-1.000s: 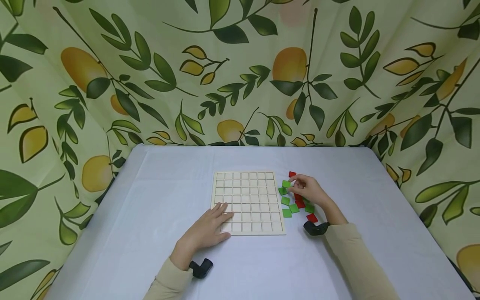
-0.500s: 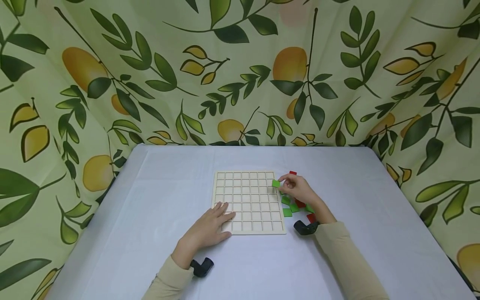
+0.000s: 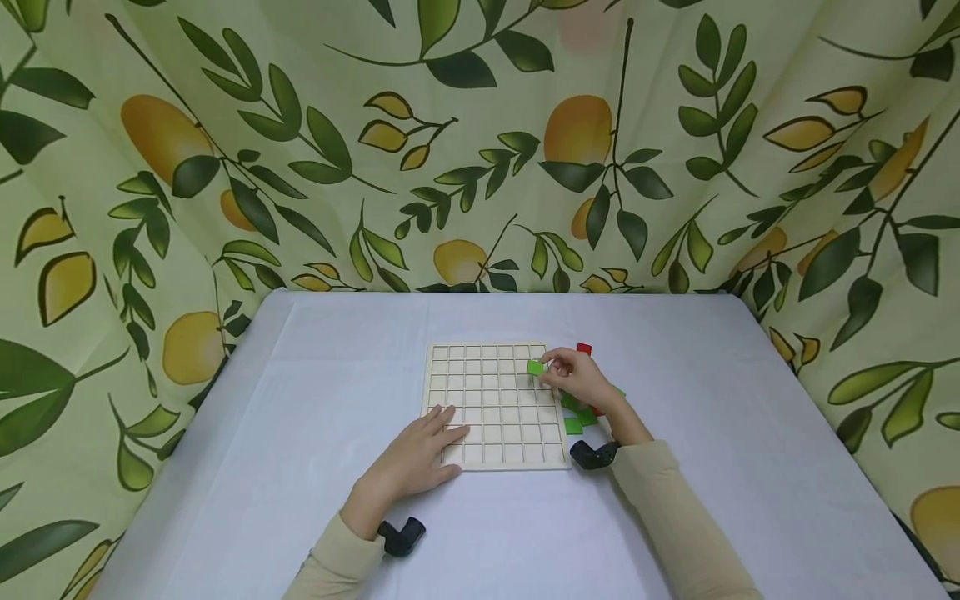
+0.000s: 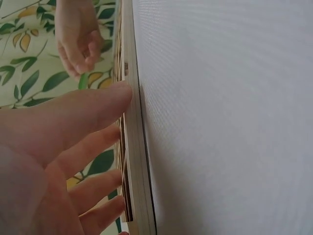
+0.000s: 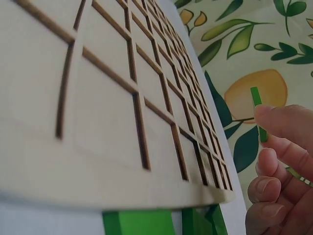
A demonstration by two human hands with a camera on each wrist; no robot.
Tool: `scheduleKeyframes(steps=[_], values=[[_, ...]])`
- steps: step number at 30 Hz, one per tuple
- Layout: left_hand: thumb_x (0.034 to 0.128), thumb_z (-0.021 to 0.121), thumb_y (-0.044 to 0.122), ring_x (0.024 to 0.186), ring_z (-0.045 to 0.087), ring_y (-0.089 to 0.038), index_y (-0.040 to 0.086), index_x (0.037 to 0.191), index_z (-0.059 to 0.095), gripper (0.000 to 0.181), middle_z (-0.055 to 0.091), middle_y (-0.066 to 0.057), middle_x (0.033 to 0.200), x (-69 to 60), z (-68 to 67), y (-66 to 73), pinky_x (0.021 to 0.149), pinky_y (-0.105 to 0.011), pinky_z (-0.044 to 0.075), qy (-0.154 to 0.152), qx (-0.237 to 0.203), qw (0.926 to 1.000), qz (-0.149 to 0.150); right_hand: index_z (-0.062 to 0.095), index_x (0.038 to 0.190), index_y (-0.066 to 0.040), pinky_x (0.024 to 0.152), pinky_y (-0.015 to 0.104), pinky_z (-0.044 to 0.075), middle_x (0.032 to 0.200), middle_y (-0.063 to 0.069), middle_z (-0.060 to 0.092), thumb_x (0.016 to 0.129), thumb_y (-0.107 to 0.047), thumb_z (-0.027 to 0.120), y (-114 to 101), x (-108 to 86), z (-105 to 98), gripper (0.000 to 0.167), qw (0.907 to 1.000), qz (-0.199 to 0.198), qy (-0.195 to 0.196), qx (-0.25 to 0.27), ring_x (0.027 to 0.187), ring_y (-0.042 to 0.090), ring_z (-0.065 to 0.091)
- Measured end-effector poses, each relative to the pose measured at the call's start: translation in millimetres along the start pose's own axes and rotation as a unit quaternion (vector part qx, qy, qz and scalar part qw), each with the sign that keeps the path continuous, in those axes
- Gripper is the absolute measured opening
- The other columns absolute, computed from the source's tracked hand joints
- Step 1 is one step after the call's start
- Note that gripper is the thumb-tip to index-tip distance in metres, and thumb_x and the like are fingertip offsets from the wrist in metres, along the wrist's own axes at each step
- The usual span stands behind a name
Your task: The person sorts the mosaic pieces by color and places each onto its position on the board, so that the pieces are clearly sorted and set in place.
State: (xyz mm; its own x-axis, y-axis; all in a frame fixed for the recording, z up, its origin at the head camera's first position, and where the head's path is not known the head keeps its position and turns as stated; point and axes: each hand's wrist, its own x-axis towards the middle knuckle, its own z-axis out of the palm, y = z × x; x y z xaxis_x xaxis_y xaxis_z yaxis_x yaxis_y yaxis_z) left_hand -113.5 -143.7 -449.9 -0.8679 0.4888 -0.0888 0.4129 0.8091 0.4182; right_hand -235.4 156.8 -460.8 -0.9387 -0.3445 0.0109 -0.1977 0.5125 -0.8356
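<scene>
A pale wooden grid board [image 3: 491, 408] with square cells lies on the white-covered table. My left hand [image 3: 412, 457] rests flat on its near left corner, fingers straight and spread. In the left wrist view the thumb [image 4: 93, 110] touches the board's edge. My right hand [image 3: 581, 379] pinches a green square tile [image 3: 535, 367] between thumb and fingertips, above the board's far right part. Seen from the right wrist, the held green tile [image 5: 256, 100] stands on edge and apart from the board [image 5: 110, 117].
Several green tiles [image 3: 573, 426] lie along the board's right side, partly hidden under my right hand and forearm. A red tile [image 3: 584, 349] sits beyond the hand. The white tablecloth [image 3: 315, 367] reaches to a leaf-patterned curtain [image 3: 480, 150] at the back.
My right hand has picked up a green tile from beside the board and carried it left over the board. The left hand has stayed in place.
</scene>
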Motion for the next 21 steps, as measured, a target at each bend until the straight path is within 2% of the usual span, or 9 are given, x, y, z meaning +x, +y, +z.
scheduleKeyframes(steps=[11,15,21], values=[[0.0882,0.065,0.029,0.145,0.032,-0.041,0.012,0.137,0.054,0.053,0.038,-0.019,0.154,0.3,1.6,-1.4,0.117,-0.055,0.032,0.009,0.005,0.9999,0.010,0.062,0.109,0.007,0.056,0.014,0.039,0.075,0.003,0.053,0.084,-0.005,0.070,-10.8,6.2,13.5,0.028,0.9993,-0.012,-0.013,0.033,0.063,0.005,0.044],[0.0879,0.065,0.029,0.145,0.031,-0.041,0.011,0.137,0.054,0.053,0.037,-0.020,0.154,0.4,1.6,-1.8,0.117,-0.055,0.032,0.008,-0.001,0.9999,0.007,0.062,0.109,0.006,0.056,0.014,0.039,0.076,0.003,0.054,0.084,-0.006,0.070,-12.7,10.1,19.5,0.029,0.9993,-0.005,-0.017,0.034,0.064,0.006,0.045],[0.0877,0.066,0.029,0.146,0.031,-0.040,0.012,0.137,0.054,0.054,0.037,-0.019,0.155,0.1,1.2,-1.3,0.117,-0.055,0.032,0.004,-0.003,1.0000,0.002,0.063,0.108,0.003,0.054,0.016,0.037,0.076,0.003,0.053,0.084,-0.010,0.071,-10.0,18.5,28.1,0.029,0.9991,-0.019,-0.020,0.030,0.063,0.007,0.043]])
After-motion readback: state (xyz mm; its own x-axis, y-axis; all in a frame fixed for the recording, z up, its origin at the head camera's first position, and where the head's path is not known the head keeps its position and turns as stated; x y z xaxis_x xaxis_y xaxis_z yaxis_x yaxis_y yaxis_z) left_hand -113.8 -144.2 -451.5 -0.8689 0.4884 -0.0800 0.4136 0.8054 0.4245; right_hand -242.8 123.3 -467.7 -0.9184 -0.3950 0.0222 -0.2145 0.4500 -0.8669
